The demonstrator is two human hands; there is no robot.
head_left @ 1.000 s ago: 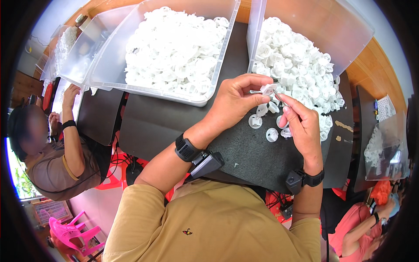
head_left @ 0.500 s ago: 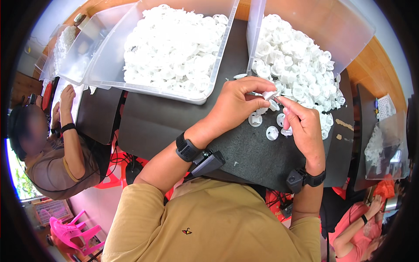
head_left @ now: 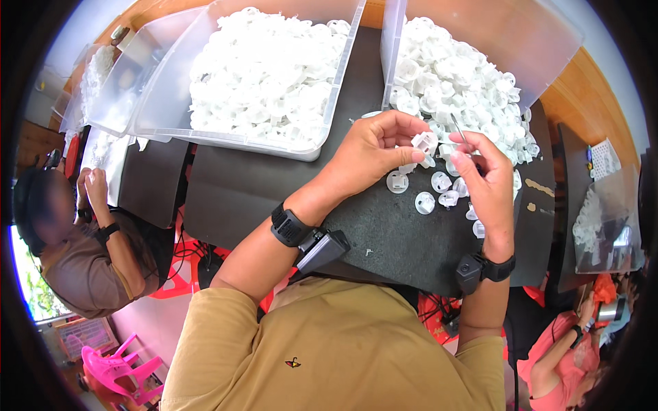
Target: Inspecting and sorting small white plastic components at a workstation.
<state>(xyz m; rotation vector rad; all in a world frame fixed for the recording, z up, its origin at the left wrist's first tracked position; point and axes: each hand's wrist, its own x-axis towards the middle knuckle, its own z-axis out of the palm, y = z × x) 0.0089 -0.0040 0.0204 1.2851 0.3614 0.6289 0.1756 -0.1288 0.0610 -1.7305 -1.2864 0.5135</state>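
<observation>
My left hand pinches a small white plastic part, round with a boxy raised middle, between thumb and fingertips. To its right, my right hand grips a slim metal hand tool, whose thin end points up and away from me. The tool is a short gap from the part, and its exact kind is unclear. Just beyond both hands rises a heap of similar white parts, spilling from a clear tub onto the table. Several loose round pieces lie below my hands on the dark tabletop.
A large clear tub full of white parts stands at the far left of my table. Another person works at a table on the left. A second person sits at the lower right, near another clear container.
My right hand has drawn back from the part, and the tool now points upward. The part has turned in my left hand. Several loose pieces now show beside my right hand.
</observation>
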